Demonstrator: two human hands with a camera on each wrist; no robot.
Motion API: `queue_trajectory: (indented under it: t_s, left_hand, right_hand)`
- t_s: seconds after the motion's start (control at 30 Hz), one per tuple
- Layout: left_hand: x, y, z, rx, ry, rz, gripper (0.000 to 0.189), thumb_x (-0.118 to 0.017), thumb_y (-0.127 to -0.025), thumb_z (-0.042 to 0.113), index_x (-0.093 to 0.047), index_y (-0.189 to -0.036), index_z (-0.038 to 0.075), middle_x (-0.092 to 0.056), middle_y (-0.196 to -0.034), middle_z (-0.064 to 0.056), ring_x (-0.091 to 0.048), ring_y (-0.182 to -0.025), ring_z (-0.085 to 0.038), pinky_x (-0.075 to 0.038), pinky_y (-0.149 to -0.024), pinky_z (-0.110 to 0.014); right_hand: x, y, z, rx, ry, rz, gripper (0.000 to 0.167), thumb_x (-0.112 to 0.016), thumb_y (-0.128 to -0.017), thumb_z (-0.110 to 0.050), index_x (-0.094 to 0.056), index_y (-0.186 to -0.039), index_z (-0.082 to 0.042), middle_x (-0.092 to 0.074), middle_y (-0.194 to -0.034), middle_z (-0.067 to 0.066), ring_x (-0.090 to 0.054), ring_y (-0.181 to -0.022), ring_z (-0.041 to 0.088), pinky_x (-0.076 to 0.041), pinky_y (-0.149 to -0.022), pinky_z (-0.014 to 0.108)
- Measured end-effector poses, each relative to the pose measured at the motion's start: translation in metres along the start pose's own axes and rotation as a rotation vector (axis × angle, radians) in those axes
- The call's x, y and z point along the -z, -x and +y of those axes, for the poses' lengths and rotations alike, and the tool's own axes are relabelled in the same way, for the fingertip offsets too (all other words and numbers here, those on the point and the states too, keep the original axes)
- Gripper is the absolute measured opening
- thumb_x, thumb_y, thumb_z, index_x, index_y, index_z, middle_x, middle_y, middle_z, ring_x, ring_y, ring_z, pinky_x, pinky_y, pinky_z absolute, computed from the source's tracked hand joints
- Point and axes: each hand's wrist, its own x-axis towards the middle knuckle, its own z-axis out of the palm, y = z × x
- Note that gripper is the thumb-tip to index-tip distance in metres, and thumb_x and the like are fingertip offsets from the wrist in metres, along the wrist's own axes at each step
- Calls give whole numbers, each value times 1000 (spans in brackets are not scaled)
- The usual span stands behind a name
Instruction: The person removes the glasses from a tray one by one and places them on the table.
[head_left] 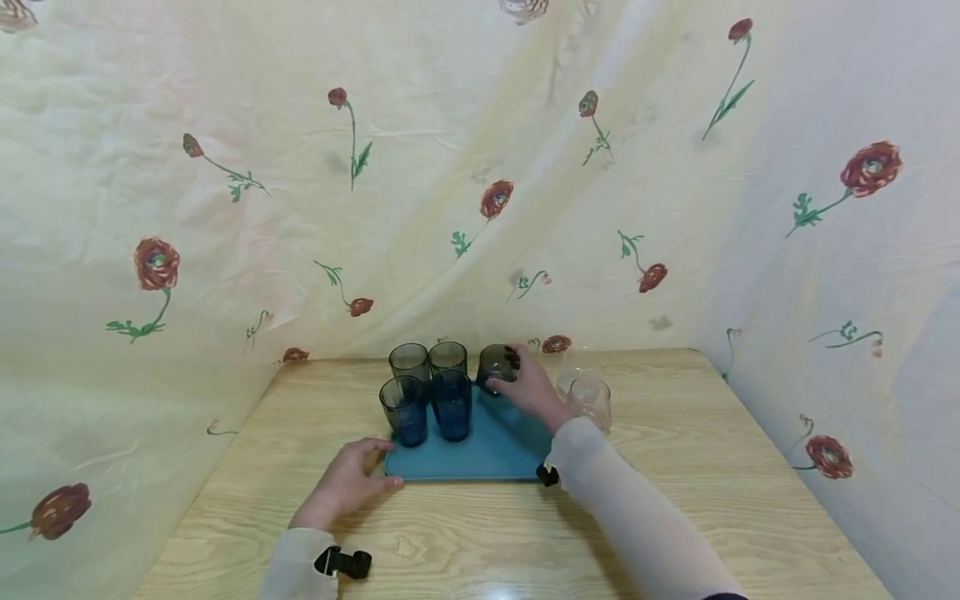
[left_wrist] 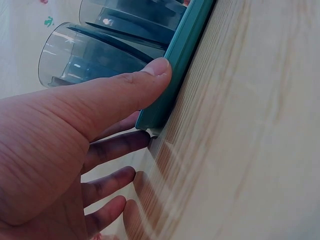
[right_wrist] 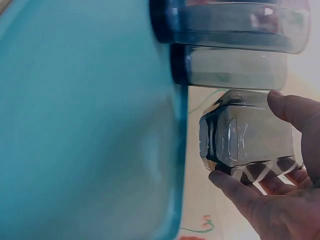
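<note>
My right hand (head_left: 534, 390) holds a smoky grey glass (head_left: 495, 367) at the tray's far edge. In the right wrist view, thumb and fingers span this glass (right_wrist: 250, 132), its thick base facing the tray side. At the near left corner of the blue tray (head_left: 495, 454) is my left hand (head_left: 348, 479), thumb on the rim and index finger at the side; its other fingers spread below in the left wrist view. Two dark blue glasses (head_left: 405, 417) (head_left: 452, 412) stand upright on the tray. Behind them are two smoky grey glasses (head_left: 408, 357) (head_left: 448, 354).
Right of the tray stands a clear glass (head_left: 590, 404), with another faint clear one (head_left: 570, 375) just behind it. A flower-patterned cloth (head_left: 420, 233) hangs behind and beside the wooden table (head_left: 450, 533).
</note>
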Motion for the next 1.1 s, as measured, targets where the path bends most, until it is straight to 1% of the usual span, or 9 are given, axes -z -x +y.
queue_trajectory:
  t_s: [0.17, 0.33, 0.43, 0.6, 0.77, 0.9, 0.97, 1.1]
  left_hand:
    - [0, 0, -3, -2, 1, -2, 55, -92, -83, 36, -70, -132, 22, -61, -144, -7, -48, -140, -39, -38, -115, -63]
    - [-1, -1, -5, -9, 6, -3, 55, -92, -83, 37, -71, -131, 22, -62, -144, -7, -49, -141, -39, -38, -114, -64]
    - [-1, -2, -5, -13, 3, 0, 55, -92, -82, 38, -71, -131, 22, -62, -143, -7, -49, -140, -39, -38, -114, -64]
    - [-1, -1, -4, -17, 2, 5, 55, -92, -82, 36, -71, -131, 21, -62, -143, -8, -49, -140, -39, -38, -115, -64]
    - [0, -1, -3, -6, 11, -3, 57, -92, -82, 37, -70, -132, 21, -61, -144, -8, -48, -141, -40, -37, -115, -64]
    - [0, -1, -3, 1, 15, -6, 57, -92, -82, 37, -70, -132, 21, -61, -145, -9, -47, -142, -40, -37, -115, -64]
    - [0, 0, -2, 3, 16, -10, 57, -92, -82, 37, -70, -132, 21, -60, -146, -9, -47, -142, -40, -37, -115, -64]
    - [0, 0, -2, 5, 22, -15, 58, -92, -82, 37, -70, -132, 21, -60, -146, -9, -46, -143, -40, -36, -115, -64]
  right_hand:
    - [16, 7, -7, 36, -26, 38, 79, -83, -93, -32, -40, -157, -13, -49, -154, 16, -48, -140, 40, -44, -111, 60]
    - [33, 16, -12, 89, -81, 82, 79, -85, -92, -29, -42, -156, -13, -51, -151, 15, -49, -140, 38, -49, -107, 57]
    - [44, 22, -14, 101, -123, 94, 80, -85, -91, -29, -41, -156, -13, -51, -150, 16, -49, -139, 37, -53, -104, 55]
    - [63, 37, -16, 115, -178, 122, 80, -85, -92, -28, -40, -158, -16, -49, -151, 15, -47, -139, 34, -54, -103, 52]
    - [81, 49, -13, 158, -209, 162, 79, -86, -91, -29, -43, -157, -16, -50, -150, 13, -48, -138, 33, -54, -103, 53]
    - [94, 55, -8, 165, -217, 208, 77, -87, -90, -28, -46, -154, -15, -52, -147, 13, -49, -135, 33, -56, -100, 52]
    - [100, 57, -4, 158, -218, 234, 76, -87, -90, -27, -47, -154, -14, -52, -147, 14, -50, -134, 34, -58, -97, 48]
    - [113, 62, 5, 134, -202, 287, 75, -86, -91, -28, -47, -154, -13, -52, -147, 15, -50, -134, 35, -59, -92, 35]
